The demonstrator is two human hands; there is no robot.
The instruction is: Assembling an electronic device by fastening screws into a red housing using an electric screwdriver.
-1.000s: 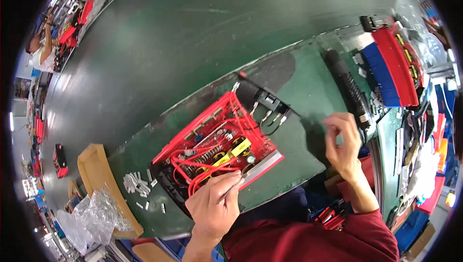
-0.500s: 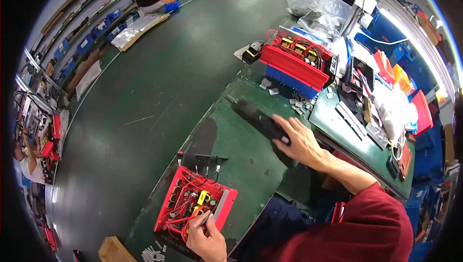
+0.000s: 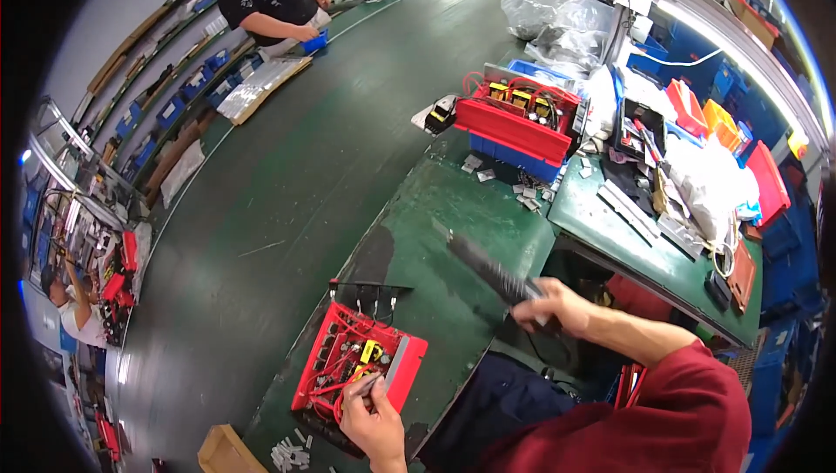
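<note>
My right hand (image 3: 557,307) is wrapped round a long black electric screwdriver (image 3: 483,268), its thin tip pointing to the far left above the green bench. Motion blurs this hand and the tool a little. In front of me lies an open red metal housing (image 3: 407,375) with a circuit board, red wires and a yellow-wrapped transformer (image 3: 372,352). Over its near right corner, my left hand (image 3: 374,425) pinches a small grey piece (image 3: 369,382), too small to name. A black end panel (image 3: 370,286) with wires stands at the housing's far side.
Small metal pieces (image 3: 289,454) lie beside a cardboard box (image 3: 228,451) at the near left. A second red housing (image 3: 514,125) rests on a blue bin (image 3: 514,158) farther off. A side table (image 3: 601,203) at right holds tools and bags. Across the belt a person (image 3: 274,3) stands.
My right hand has closed round the screwdriver and drawn it toward me, up off the bench. The left hand keeps its pinch over the housing. The whole view has shifted slightly.
</note>
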